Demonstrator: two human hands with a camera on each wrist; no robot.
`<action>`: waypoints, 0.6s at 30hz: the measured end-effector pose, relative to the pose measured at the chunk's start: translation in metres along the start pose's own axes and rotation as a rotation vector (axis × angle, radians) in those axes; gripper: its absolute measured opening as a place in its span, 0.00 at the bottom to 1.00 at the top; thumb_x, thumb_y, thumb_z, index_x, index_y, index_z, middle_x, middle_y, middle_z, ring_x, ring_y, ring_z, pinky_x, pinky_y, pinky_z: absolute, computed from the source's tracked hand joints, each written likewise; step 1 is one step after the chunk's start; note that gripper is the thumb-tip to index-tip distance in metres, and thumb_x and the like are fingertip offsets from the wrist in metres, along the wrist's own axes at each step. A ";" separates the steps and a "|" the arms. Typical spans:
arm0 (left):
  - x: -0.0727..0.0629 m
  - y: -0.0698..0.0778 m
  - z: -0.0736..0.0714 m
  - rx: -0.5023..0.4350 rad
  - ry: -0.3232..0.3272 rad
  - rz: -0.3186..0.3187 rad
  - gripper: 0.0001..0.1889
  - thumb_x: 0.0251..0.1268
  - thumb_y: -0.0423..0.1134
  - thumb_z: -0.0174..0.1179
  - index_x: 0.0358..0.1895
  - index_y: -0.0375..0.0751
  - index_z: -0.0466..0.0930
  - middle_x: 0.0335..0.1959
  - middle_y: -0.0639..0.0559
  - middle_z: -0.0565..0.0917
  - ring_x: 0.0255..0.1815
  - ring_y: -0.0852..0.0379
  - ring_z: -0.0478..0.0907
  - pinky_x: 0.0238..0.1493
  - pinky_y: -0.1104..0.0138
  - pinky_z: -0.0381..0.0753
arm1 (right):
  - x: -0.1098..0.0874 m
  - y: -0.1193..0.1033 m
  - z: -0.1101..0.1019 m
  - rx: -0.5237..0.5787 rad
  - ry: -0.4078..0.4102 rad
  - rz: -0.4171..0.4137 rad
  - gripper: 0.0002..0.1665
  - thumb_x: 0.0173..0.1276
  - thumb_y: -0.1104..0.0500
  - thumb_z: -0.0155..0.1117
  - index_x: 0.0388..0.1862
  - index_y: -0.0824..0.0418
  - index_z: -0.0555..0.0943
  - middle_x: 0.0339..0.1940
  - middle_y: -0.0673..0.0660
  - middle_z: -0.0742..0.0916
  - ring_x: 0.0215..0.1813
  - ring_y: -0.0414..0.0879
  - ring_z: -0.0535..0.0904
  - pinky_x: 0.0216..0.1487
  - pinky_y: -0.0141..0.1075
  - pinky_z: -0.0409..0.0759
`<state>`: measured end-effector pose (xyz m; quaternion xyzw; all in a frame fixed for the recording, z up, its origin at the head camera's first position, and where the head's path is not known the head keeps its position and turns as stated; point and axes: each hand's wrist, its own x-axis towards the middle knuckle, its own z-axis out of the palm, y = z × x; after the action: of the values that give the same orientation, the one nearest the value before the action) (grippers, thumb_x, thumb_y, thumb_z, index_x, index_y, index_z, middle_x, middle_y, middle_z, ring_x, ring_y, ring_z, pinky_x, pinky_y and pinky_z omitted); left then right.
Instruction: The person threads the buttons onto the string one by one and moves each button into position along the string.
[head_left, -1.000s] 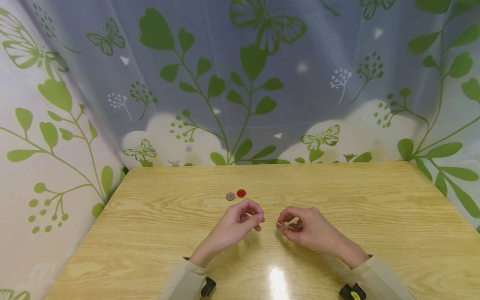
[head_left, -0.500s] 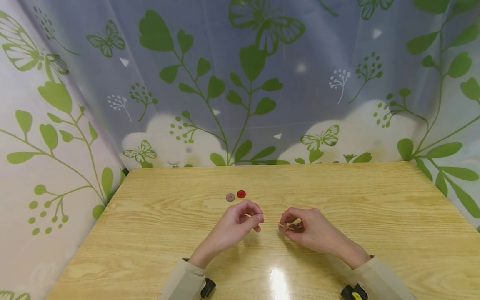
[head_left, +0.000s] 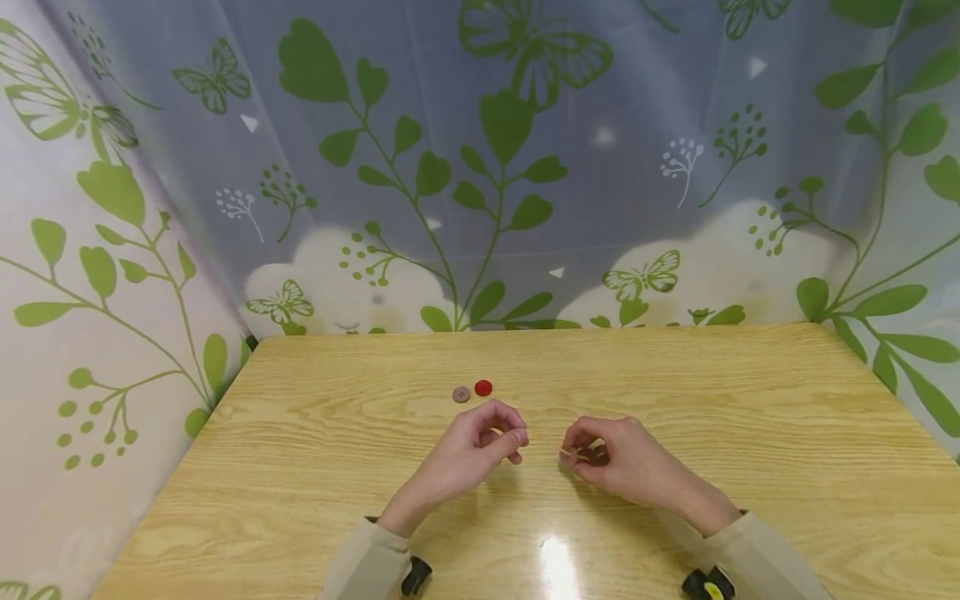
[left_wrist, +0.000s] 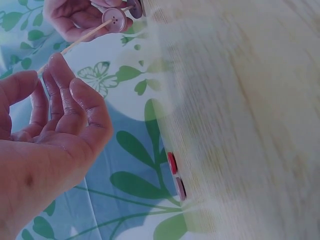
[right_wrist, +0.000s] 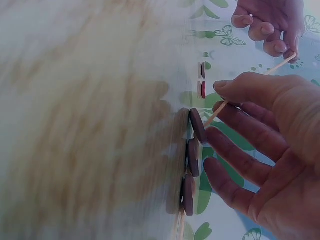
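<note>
My left hand [head_left: 483,446] pinches the end of a thin pale cord [left_wrist: 85,37] between thumb and fingertip. The cord runs from there to my right hand [head_left: 626,458] and passes through a pinkish-brown button [left_wrist: 114,21] with several holes. Thumb and index fingertips of the right hand are at that button, the other fingers curved and spread. Several brown buttons [right_wrist: 193,157] hang in a row, seen nearly edge-on in the right wrist view, close over the table, with cord trailing below them. The right fingers partly hide the buttons in the head view.
A red button [head_left: 483,388] and a mauve button [head_left: 461,394] lie side by side on the wooden table [head_left: 360,367], beyond the left hand. A leaf-and-butterfly printed curtain [head_left: 420,167] surrounds the table's back and sides.
My right hand has shifted slightly right, away from the left hand, and the front button with it. That button now shows less between the fingertips. The left hand stays in place.
</note>
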<state>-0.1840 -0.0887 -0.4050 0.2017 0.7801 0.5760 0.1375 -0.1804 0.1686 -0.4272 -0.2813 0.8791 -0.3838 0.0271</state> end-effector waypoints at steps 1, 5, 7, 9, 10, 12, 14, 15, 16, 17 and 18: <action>0.000 0.000 0.000 0.001 0.000 0.001 0.06 0.76 0.36 0.58 0.48 0.37 0.79 0.44 0.40 0.84 0.41 0.40 0.87 0.39 0.68 0.80 | 0.000 0.000 0.000 -0.001 -0.001 0.002 0.10 0.63 0.67 0.71 0.40 0.55 0.84 0.39 0.49 0.91 0.44 0.41 0.88 0.43 0.33 0.88; 0.000 0.000 0.000 0.002 0.000 0.002 0.06 0.76 0.36 0.57 0.48 0.38 0.79 0.44 0.40 0.84 0.41 0.39 0.87 0.38 0.68 0.79 | 0.000 0.002 0.000 0.006 -0.012 0.015 0.08 0.65 0.66 0.71 0.40 0.55 0.84 0.39 0.49 0.91 0.45 0.44 0.89 0.45 0.32 0.87; 0.000 0.000 0.000 0.002 0.001 0.003 0.06 0.76 0.35 0.57 0.48 0.38 0.79 0.44 0.40 0.84 0.41 0.39 0.87 0.39 0.67 0.80 | 0.000 0.002 0.000 0.011 -0.020 0.022 0.08 0.65 0.65 0.72 0.40 0.55 0.84 0.39 0.49 0.90 0.45 0.44 0.89 0.45 0.31 0.87; 0.000 0.000 0.000 0.001 0.001 0.003 0.06 0.76 0.35 0.57 0.48 0.38 0.79 0.44 0.40 0.84 0.41 0.40 0.87 0.39 0.66 0.80 | 0.001 0.003 0.000 0.010 -0.025 0.025 0.07 0.65 0.65 0.72 0.39 0.55 0.83 0.39 0.48 0.90 0.45 0.44 0.90 0.45 0.31 0.87; 0.000 0.000 0.000 0.001 0.000 0.003 0.06 0.76 0.35 0.58 0.48 0.38 0.79 0.44 0.39 0.84 0.41 0.40 0.87 0.39 0.66 0.80 | 0.001 0.003 0.000 0.008 -0.027 0.025 0.07 0.65 0.65 0.72 0.39 0.55 0.83 0.38 0.48 0.91 0.45 0.44 0.90 0.46 0.31 0.87; 0.000 0.000 0.000 0.002 0.000 0.002 0.06 0.76 0.36 0.58 0.48 0.38 0.79 0.44 0.38 0.84 0.40 0.42 0.87 0.39 0.67 0.80 | 0.001 0.004 0.000 -0.005 -0.030 0.026 0.08 0.65 0.64 0.73 0.39 0.54 0.83 0.38 0.48 0.91 0.45 0.43 0.90 0.46 0.32 0.87; 0.000 0.000 0.000 0.003 -0.003 0.001 0.06 0.76 0.36 0.58 0.48 0.38 0.78 0.44 0.37 0.84 0.40 0.43 0.87 0.39 0.67 0.80 | 0.001 0.005 0.000 -0.022 -0.031 0.022 0.08 0.65 0.64 0.73 0.38 0.54 0.83 0.37 0.47 0.91 0.45 0.42 0.90 0.45 0.33 0.87; 0.000 0.000 0.000 0.004 -0.004 0.002 0.06 0.76 0.37 0.58 0.48 0.38 0.78 0.44 0.37 0.84 0.39 0.43 0.87 0.40 0.67 0.80 | 0.001 0.005 0.000 -0.030 -0.031 0.020 0.08 0.64 0.64 0.73 0.38 0.53 0.83 0.37 0.46 0.91 0.44 0.42 0.90 0.45 0.33 0.86; 0.000 0.000 0.000 0.004 -0.004 0.002 0.06 0.76 0.37 0.58 0.48 0.38 0.78 0.44 0.37 0.84 0.39 0.43 0.87 0.40 0.66 0.80 | 0.001 0.005 0.000 -0.038 -0.031 0.016 0.08 0.64 0.64 0.73 0.38 0.53 0.83 0.37 0.46 0.91 0.44 0.41 0.89 0.45 0.33 0.86; 0.000 0.000 0.000 0.005 -0.005 0.002 0.06 0.76 0.37 0.58 0.48 0.38 0.78 0.44 0.38 0.84 0.39 0.43 0.87 0.41 0.65 0.81 | 0.002 0.005 0.000 -0.045 -0.032 0.014 0.08 0.65 0.64 0.73 0.38 0.53 0.83 0.36 0.46 0.91 0.44 0.41 0.89 0.44 0.33 0.86; 0.000 0.000 0.000 0.004 -0.006 0.004 0.07 0.76 0.37 0.58 0.48 0.38 0.78 0.44 0.38 0.84 0.39 0.43 0.87 0.42 0.65 0.81 | 0.002 0.005 0.000 -0.053 -0.033 0.011 0.07 0.65 0.63 0.73 0.38 0.53 0.84 0.36 0.46 0.91 0.43 0.40 0.89 0.44 0.33 0.86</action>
<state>-0.1842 -0.0886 -0.4052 0.2051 0.7805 0.5741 0.1382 -0.1843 0.1707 -0.4301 -0.2833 0.8900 -0.3555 0.0363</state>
